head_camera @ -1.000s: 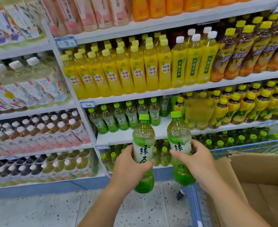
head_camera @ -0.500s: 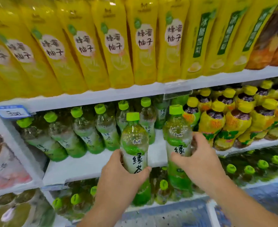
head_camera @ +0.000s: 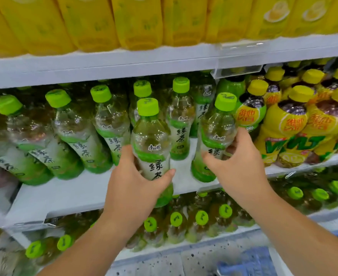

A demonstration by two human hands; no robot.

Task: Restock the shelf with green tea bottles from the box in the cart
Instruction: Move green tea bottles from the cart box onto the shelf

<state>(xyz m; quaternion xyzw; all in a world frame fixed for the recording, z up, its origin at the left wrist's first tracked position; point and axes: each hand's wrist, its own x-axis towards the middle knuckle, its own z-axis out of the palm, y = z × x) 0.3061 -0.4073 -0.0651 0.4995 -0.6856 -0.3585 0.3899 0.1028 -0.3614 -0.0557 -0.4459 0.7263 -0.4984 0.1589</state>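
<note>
Two hands, apart, mid-frame. Left hand (head_camera: 136, 186) wraps left green tea bottle (head_camera: 152, 140) at label, btm past shelf (head_camera: 74, 192) front edge. Right hand (head_camera: 242, 168) grips right green tea bottle (head_camera: 216, 132), upright on shelf, just beside yellow bottles (head_camera: 283, 132).

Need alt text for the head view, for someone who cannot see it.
The left hand grips a green tea bottle at the front edge of the white shelf; the right hand grips a second bottle further in, beside yellow bottles. Shelved green tea bottles stand behind.
</note>
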